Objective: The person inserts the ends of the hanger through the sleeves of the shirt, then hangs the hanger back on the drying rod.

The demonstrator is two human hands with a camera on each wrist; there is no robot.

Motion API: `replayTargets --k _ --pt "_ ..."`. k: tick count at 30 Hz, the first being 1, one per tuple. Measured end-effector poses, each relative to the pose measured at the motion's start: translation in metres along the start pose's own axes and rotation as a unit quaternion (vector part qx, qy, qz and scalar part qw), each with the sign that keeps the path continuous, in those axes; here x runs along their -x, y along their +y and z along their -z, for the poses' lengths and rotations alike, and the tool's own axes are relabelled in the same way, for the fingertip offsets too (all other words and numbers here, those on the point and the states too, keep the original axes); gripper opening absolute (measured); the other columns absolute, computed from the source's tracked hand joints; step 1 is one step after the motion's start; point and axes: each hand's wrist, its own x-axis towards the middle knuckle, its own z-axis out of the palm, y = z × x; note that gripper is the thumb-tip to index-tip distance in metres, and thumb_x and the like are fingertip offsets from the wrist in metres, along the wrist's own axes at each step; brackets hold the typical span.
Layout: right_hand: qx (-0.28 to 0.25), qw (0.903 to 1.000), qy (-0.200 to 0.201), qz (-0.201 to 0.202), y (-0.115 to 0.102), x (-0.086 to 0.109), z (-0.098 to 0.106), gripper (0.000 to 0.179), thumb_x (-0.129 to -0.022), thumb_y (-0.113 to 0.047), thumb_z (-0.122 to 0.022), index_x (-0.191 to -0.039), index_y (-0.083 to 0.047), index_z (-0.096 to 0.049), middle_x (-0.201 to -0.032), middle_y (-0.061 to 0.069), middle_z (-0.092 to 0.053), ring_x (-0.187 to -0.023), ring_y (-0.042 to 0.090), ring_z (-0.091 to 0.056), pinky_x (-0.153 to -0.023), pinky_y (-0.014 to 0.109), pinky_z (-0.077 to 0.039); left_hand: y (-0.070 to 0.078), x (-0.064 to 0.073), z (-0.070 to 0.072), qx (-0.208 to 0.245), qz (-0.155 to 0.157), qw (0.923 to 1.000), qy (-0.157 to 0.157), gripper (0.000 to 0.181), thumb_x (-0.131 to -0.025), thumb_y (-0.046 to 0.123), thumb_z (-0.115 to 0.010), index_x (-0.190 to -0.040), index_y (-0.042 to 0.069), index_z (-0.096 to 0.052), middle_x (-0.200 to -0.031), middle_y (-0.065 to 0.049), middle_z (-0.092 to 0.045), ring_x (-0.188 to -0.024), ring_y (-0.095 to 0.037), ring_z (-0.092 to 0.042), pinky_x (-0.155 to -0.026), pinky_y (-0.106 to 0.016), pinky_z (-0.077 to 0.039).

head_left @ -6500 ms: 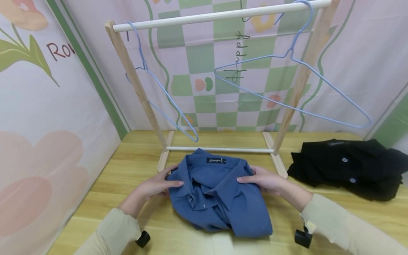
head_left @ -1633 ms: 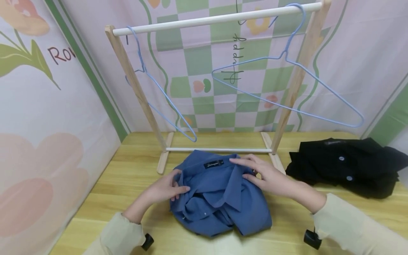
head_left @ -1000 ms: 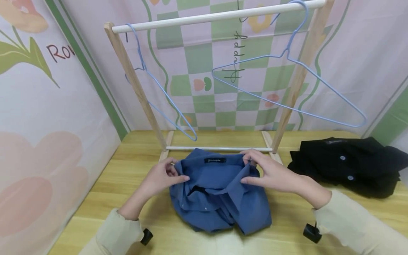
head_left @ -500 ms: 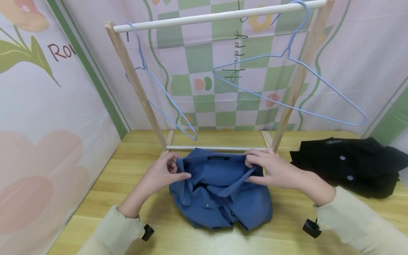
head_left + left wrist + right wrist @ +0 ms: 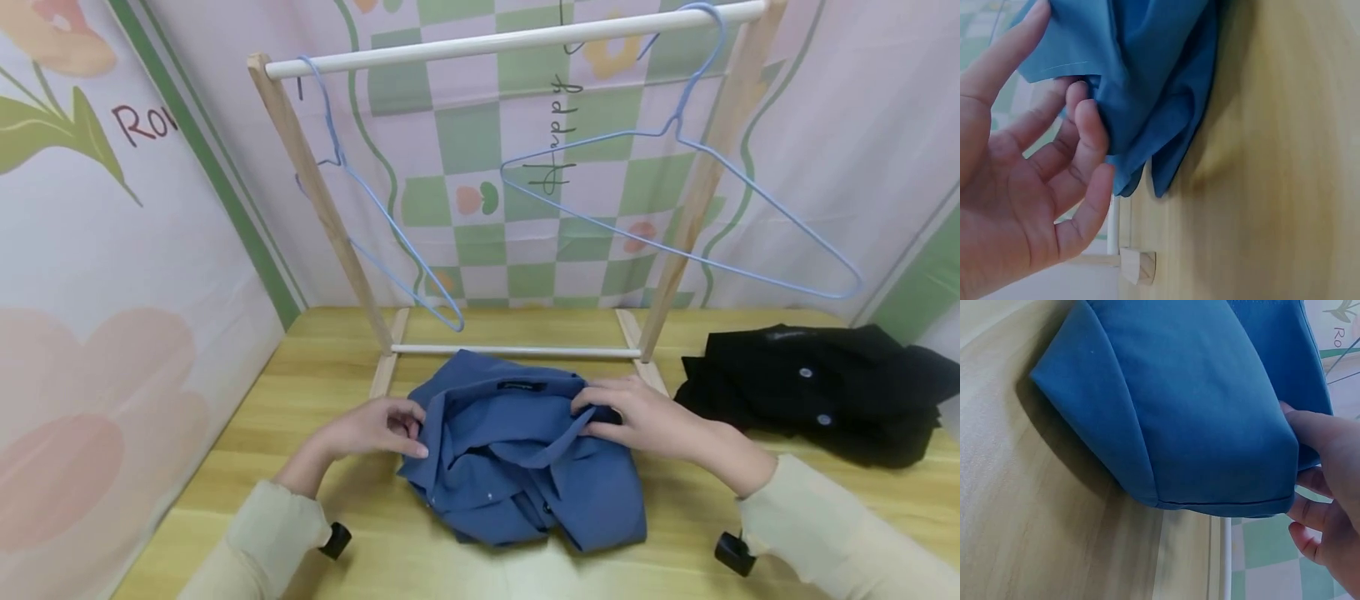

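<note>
A blue collared shirt [image 5: 517,492] lies bunched on the wooden table, its neck opening and dark label [image 5: 521,386] facing up. At the collar's left side, my left hand [image 5: 372,433] pinches the cloth; the left wrist view shows the thumb on top and the index finger tucked beneath the shirt [image 5: 1154,56]. My right hand [image 5: 648,417] grips the collar's right side, its fingertips partly hidden in the fold. Seen from the right wrist, that hand [image 5: 1335,469] has the thumb inside the edge of the shirt [image 5: 1197,394] and the other fingers behind.
Behind the shirt stands a wooden rack with a white top rod [image 5: 517,37]. Two blue hangers hang from it, one at left [image 5: 405,237] and one at right [image 5: 678,250]. A black garment with buttons [image 5: 817,392] lies on the table's right side.
Half a second ago both hands held the collar raised and spread. It has since sunk lower, and the left hand has shifted down and left. Earlier the hands held the shirt's sides lower down.
</note>
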Motion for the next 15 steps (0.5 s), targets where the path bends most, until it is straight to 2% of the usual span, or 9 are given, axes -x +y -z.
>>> replayTargets --k 3,6,12,15 --pt "-0.003 0.9997 0.011 0.021 0.001 0.000 0.001 0.021 -0.091 -0.007 -0.077 -0.109 -0.016 -0.071 -0.107 -0.003 -0.067 -0.091 0.016 -0.067 -0.074 0.036 -0.055 0.000 0.000 -0.003 0.002 -0.004 1.0000 0.005 0.045 -0.092 0.015 -0.078 -0.128 -0.006 -0.060 -0.096 -0.005 -0.061 -0.086 -0.020 -0.056 -0.074 -0.027 -0.048" --pt "0.008 0.9995 0.022 0.021 -0.001 0.000 0.004 0.023 -0.089 -0.006 -0.079 -0.106 -0.018 -0.070 -0.105 -0.005 -0.067 -0.089 0.013 -0.066 -0.073 0.036 -0.054 0.001 -0.001 -0.007 0.003 -0.014 0.9998 0.011 0.047 -0.093 0.016 -0.077 -0.131 -0.005 -0.058 -0.099 -0.007 -0.060 -0.085 -0.021 -0.055 -0.073 -0.027 -0.048" --pt "0.032 0.9970 0.064 0.030 -0.005 -0.002 0.008 0.030 -0.082 0.000 -0.083 -0.104 -0.018 -0.071 -0.103 -0.007 -0.068 -0.089 0.014 -0.066 -0.075 0.041 -0.052 0.004 -0.002 -0.010 0.008 -0.044 0.9978 0.050 0.018 -0.098 0.014 -0.071 -0.108 0.002 -0.062 -0.099 -0.005 -0.058 -0.088 -0.022 -0.056 -0.076 -0.029 -0.048" --pt "0.041 0.9951 0.083 0.035 -0.006 -0.002 0.011 0.033 -0.079 0.002 -0.084 -0.102 -0.018 -0.072 -0.102 -0.006 -0.070 -0.088 0.013 -0.066 -0.075 0.041 -0.051 0.006 -0.002 -0.011 0.012 -0.055 0.9966 0.061 0.011 -0.100 0.013 -0.067 -0.100 0.004 -0.060 -0.098 -0.006 -0.056 -0.094 -0.025 -0.056 -0.080 -0.030 -0.048"
